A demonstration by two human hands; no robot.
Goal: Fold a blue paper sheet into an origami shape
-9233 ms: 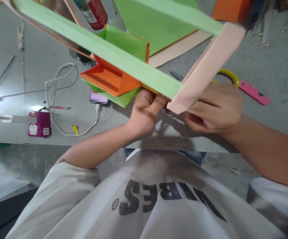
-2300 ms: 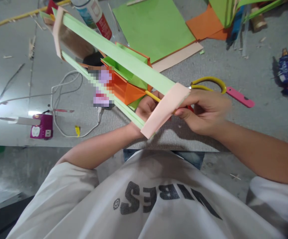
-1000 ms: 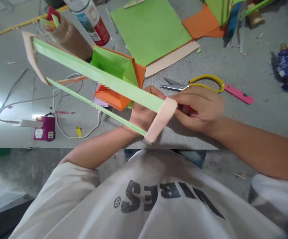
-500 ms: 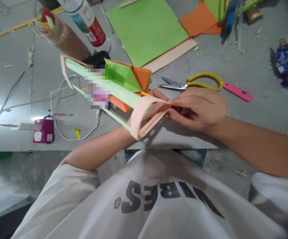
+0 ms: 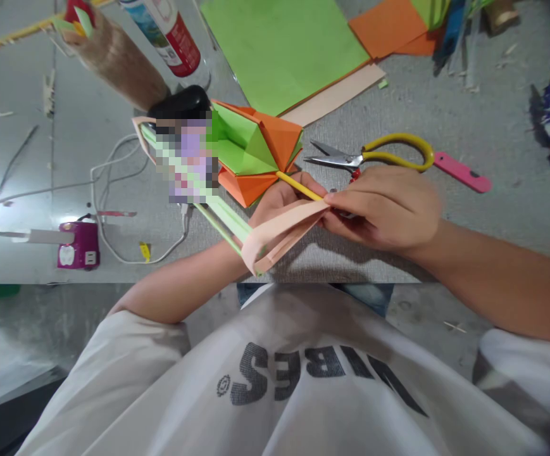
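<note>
Pink strip (image 5: 287, 223) is pinched at its tip by the right hand (image 5: 388, 204), while the left hand (image 5: 275, 201) curls beneath, hold unclear.

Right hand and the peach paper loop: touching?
Touching. The head view shows the right hand's fingertips pinching the pointed end of the peach paper loop.

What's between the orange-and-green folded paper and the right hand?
In the head view, the yellow stick spans from folded paper to right hand, with the left hand beside it.
</note>
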